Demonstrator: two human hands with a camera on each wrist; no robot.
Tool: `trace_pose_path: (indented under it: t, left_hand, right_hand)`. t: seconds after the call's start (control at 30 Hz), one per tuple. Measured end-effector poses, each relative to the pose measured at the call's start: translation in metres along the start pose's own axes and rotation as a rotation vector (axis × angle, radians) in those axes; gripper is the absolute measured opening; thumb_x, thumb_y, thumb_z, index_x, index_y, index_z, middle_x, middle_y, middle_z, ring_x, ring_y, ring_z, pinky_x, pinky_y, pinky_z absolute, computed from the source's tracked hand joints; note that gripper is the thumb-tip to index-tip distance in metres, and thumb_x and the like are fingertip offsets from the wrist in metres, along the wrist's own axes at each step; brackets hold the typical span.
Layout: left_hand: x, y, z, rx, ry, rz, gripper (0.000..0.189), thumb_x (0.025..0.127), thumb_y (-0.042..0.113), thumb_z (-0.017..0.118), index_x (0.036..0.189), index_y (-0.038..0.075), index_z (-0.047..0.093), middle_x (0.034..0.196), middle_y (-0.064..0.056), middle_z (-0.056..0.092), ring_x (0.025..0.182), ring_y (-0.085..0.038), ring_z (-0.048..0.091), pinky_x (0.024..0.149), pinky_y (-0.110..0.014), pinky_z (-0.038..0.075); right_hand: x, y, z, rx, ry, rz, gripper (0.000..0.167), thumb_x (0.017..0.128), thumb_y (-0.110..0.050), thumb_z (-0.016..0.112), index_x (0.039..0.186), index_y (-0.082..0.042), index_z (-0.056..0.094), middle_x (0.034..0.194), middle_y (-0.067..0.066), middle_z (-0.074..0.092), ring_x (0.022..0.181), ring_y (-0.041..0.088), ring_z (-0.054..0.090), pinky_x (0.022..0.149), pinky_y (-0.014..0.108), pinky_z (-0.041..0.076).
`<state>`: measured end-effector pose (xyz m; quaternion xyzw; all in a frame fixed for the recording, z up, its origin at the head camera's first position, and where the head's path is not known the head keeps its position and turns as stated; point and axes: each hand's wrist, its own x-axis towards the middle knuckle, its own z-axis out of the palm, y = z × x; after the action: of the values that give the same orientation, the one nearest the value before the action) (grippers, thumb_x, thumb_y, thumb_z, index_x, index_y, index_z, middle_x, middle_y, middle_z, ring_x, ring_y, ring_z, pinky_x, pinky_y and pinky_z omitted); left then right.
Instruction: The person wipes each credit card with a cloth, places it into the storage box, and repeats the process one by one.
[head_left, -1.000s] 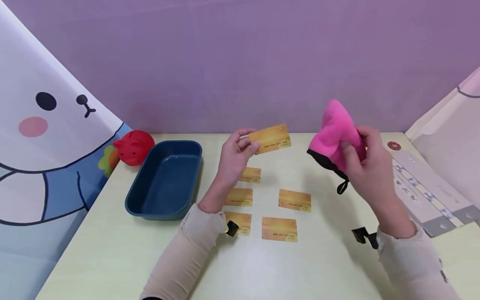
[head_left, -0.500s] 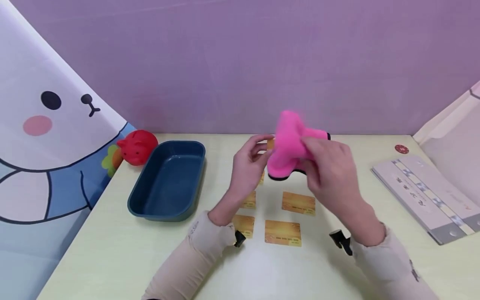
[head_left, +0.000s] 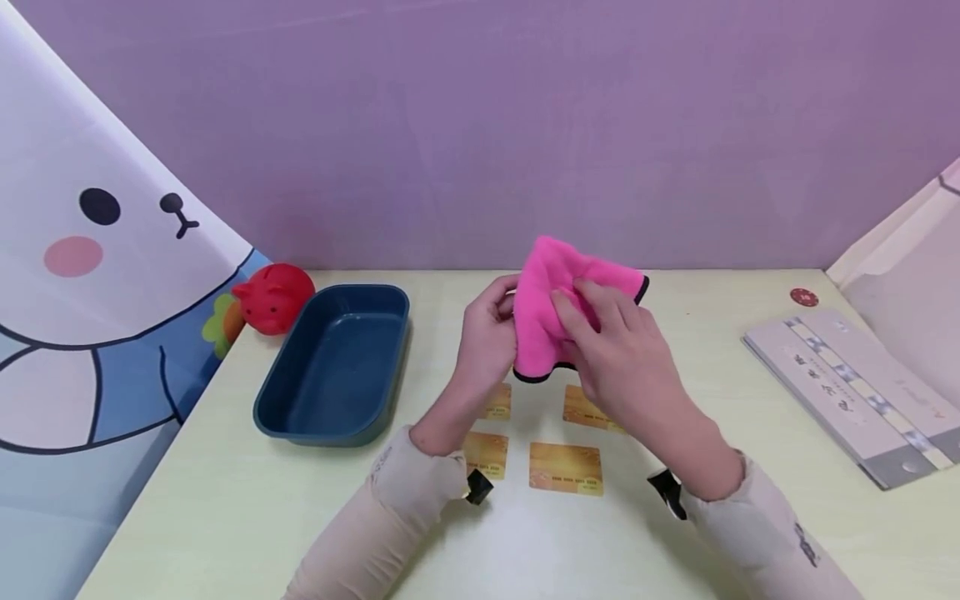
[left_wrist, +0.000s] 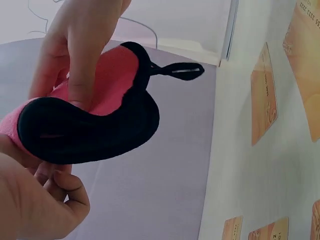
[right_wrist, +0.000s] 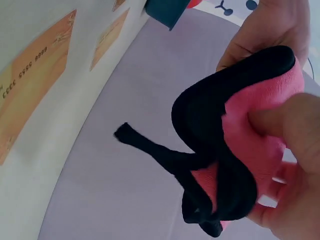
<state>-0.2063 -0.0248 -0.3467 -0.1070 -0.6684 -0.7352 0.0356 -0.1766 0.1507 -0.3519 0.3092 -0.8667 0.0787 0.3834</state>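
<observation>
A pink cloth with black edging and a black hanging loop is bunched in front of me above the table. My right hand pinches its folds between thumb and fingers. Against the cloth's left side is my left hand, its fingers curled at the lower left of the left wrist view. The gold bank card it held in the earlier frames is now hidden by the cloth. Below the hands lie several more gold bank cards, some partly covered by the arms.
A dark blue tray stands at the left beside a red piggy bank. On the right lie a grey box-like folder and a red poker chip. A purple curtain hangs behind the table.
My right hand has brought the pink cloth leftward from the right to my left hand. The cloth now covers the bank card held there. My left hand has shifted slightly right.
</observation>
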Motion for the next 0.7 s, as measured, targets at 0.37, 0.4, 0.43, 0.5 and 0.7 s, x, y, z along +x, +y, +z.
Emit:
trace_pose_path:
  t: [0.37, 0.4, 0.43, 0.5, 0.7]
  left_hand:
    - [-0.002, 0.003, 0.001, 0.027, -0.021, 0.073, 0.033, 0.099, -0.004, 0.055, 0.129, 0.006, 0.061, 0.115, -0.018, 0.072, 0.093, -0.015, 0.068, 0.075, -0.023, 0.055]
    - [-0.002, 0.003, 0.0, 0.033, -0.022, 0.081, 0.032, 0.099, -0.002, 0.056, 0.129, 0.007, 0.061, 0.114, -0.017, 0.072, 0.092, -0.015, 0.068, 0.074, -0.023, 0.055]
    - [-0.001, 0.003, 0.0, 0.036, -0.025, 0.089, 0.032, 0.099, 0.0, 0.058, 0.13, 0.008, 0.06, 0.114, -0.017, 0.072, 0.09, -0.015, 0.068, 0.072, -0.023, 0.055]
    - [-0.001, 0.004, -0.001, 0.039, -0.028, 0.101, 0.031, 0.099, 0.004, 0.06, 0.129, 0.01, 0.061, 0.11, -0.017, 0.072, 0.085, -0.014, 0.069, 0.069, -0.024, 0.056]
    - [0.004, 0.007, -0.009, -0.046, 0.014, 0.111, 0.032, 0.096, 0.005, 0.065, 0.127, 0.008, 0.062, 0.093, -0.009, 0.068, 0.079, -0.014, 0.064, 0.061, -0.025, 0.057]
  right_hand:
    - [0.002, 0.004, 0.0, 0.005, 0.096, 0.056, 0.051, 0.083, -0.001, 0.077, 0.13, -0.011, 0.061, 0.107, 0.024, 0.06, 0.089, 0.04, 0.059, 0.069, 0.049, 0.052]
    - [0.002, 0.006, -0.001, 0.012, 0.097, 0.068, 0.049, 0.083, -0.001, 0.077, 0.129, -0.011, 0.062, 0.106, 0.023, 0.06, 0.088, 0.04, 0.058, 0.069, 0.049, 0.051]
    - [0.001, 0.008, -0.003, 0.017, 0.098, 0.084, 0.049, 0.082, -0.002, 0.078, 0.128, -0.012, 0.063, 0.105, 0.024, 0.06, 0.087, 0.04, 0.058, 0.068, 0.049, 0.051]
    - [0.001, 0.013, -0.006, 0.022, 0.092, 0.121, 0.046, 0.083, -0.004, 0.078, 0.127, -0.012, 0.065, 0.104, 0.024, 0.06, 0.085, 0.04, 0.057, 0.065, 0.049, 0.05]
    - [0.0, 0.035, -0.019, 0.029, 0.11, 0.249, 0.042, 0.089, -0.006, 0.073, 0.13, -0.012, 0.066, 0.103, 0.028, 0.061, 0.085, 0.043, 0.055, 0.062, 0.052, 0.047]
